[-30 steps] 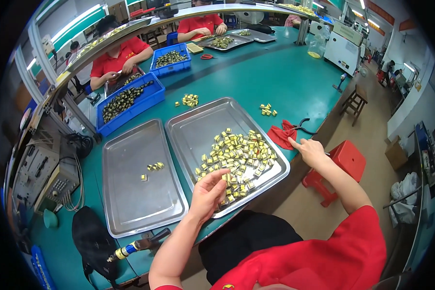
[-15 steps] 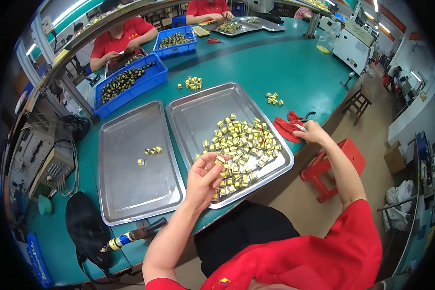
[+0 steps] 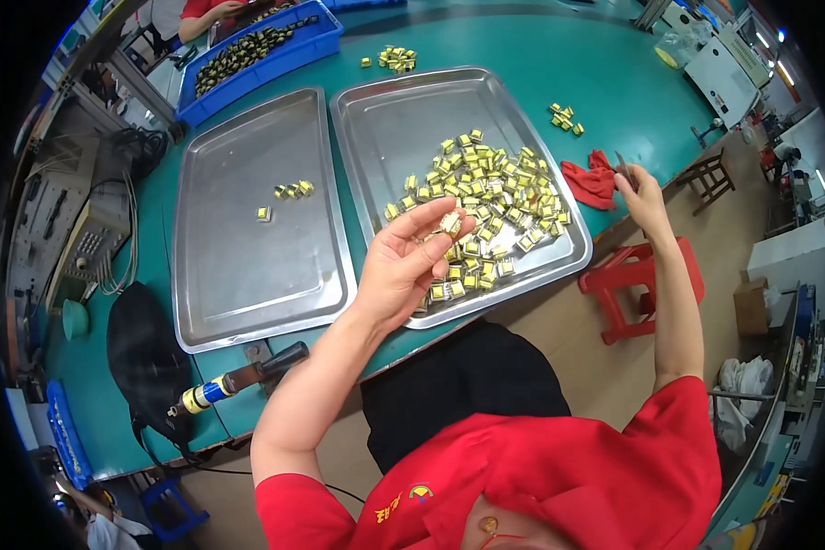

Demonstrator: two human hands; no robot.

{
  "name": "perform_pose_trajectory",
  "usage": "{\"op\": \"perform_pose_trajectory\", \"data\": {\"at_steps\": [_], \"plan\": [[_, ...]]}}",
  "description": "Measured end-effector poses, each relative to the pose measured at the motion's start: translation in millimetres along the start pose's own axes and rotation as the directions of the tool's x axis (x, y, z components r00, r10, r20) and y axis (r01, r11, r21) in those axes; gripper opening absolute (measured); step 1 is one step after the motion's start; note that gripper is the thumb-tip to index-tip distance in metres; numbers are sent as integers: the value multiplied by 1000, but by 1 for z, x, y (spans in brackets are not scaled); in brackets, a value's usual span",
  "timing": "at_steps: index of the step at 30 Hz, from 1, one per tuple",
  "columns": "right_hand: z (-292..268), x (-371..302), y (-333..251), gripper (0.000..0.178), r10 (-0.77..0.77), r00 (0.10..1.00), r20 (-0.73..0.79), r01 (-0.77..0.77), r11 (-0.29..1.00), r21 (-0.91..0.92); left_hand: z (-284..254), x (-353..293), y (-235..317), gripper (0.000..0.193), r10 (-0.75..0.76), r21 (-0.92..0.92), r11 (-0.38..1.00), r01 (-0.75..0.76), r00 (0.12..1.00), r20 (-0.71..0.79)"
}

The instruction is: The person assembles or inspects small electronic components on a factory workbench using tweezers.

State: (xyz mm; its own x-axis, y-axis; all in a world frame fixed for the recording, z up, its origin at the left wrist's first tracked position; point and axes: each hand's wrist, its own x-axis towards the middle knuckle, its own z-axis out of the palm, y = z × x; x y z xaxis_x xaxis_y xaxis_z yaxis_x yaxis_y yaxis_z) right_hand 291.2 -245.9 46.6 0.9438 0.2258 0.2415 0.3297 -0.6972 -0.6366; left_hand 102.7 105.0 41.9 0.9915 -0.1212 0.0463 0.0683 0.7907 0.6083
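Observation:
My left hand [image 3: 396, 266] is raised over the near edge of the right metal tray [image 3: 385, 119]. Its thumb and fingers pinch a small transformer [image 3: 450, 223], with its paler side showing. Below it, a heap of yellow-taped transformers [image 3: 500, 188] covers much of that tray. Off to the right, my right hand [image 3: 644, 200] is closed around a slim dark hand tool [image 3: 624, 170], whose exact kind I cannot make out. A crumpled red cloth [image 3: 591, 181] lies on the table just left of that hand. The left metal tray [image 3: 238, 247] carries several transformers [image 3: 293, 190].
Small transformer groups [image 3: 398, 60] [image 3: 566, 119] lie beyond the trays. A blue bin [image 3: 275, 60] of dark parts stands at far left, a co-worker's arm behind it. A yellow-and-blue-handled tool [image 3: 213, 391] and black bag [image 3: 147, 357] lie front left. A red stool [image 3: 637, 284] stands right.
The view has tilted down toward me. My right hand has lifted the dark tool away from the red cloth. My left hand still holds the transformer, now turned to a paler side.

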Motion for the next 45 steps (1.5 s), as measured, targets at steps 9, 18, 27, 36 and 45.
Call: {"op": "perform_pose_trajectory", "data": {"at_steps": [9, 18, 27, 36, 45], "plan": [[21, -44, -118, 16, -320, 943, -87, 316, 947, -59, 3, -7, -3, 30, 24, 128, 991, -26, 1000, 14], [64, -87, -182, 10, -462, 887, 2, 459, 882, 104, 6, -5, 0, 29, 25, 223, 974, -29, 999, 20], [87, -117, -188, 6, -189, 981, -54, 195, 913, 358, 6, -7, -1, 29, 36, 272, 962, -35, 999, 2], [94, -125, -194, 6, -115, 993, 1, 103, 892, 440, 4, -6, -1, 29, 42, 280, 959, -43, 999, 10], [94, -126, -194, 7, -102, 994, 45, 69, 881, 468, 6, -7, -2, 29, 41, 263, 964, -40, 999, 3]]}}
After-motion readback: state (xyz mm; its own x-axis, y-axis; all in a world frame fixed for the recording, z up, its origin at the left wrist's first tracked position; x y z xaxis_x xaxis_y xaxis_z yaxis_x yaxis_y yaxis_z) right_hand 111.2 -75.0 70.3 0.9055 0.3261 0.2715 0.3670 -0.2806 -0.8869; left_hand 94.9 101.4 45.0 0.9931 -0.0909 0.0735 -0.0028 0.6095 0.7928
